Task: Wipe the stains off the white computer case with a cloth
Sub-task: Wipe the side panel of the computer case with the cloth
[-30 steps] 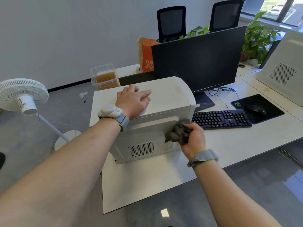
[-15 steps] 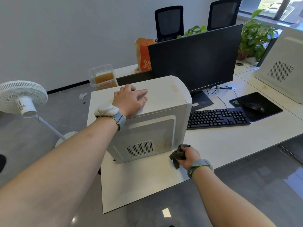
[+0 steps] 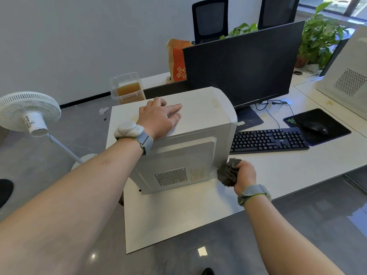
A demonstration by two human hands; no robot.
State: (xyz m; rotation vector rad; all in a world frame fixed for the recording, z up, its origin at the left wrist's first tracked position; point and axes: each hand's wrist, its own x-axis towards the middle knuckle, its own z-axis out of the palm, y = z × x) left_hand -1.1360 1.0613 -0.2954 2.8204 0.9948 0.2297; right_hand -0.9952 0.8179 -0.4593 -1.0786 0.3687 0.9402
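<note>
Head view: the white computer case (image 3: 188,124) is stood upright on the desk (image 3: 178,215), steadied from above by the flat, relaxed left hand (image 3: 160,118); a bunched grey cloth (image 3: 228,172) is gripped by the right hand (image 3: 243,176) against its lower front corner, beside yellowish stains (image 3: 198,172)

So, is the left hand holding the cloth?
No, the left hand rests flat on top of the white case; the right hand grips the cloth.

Office: desks (image 3: 297,167), monitor (image 3: 242,66), mesh chairs (image 3: 210,18)
</note>
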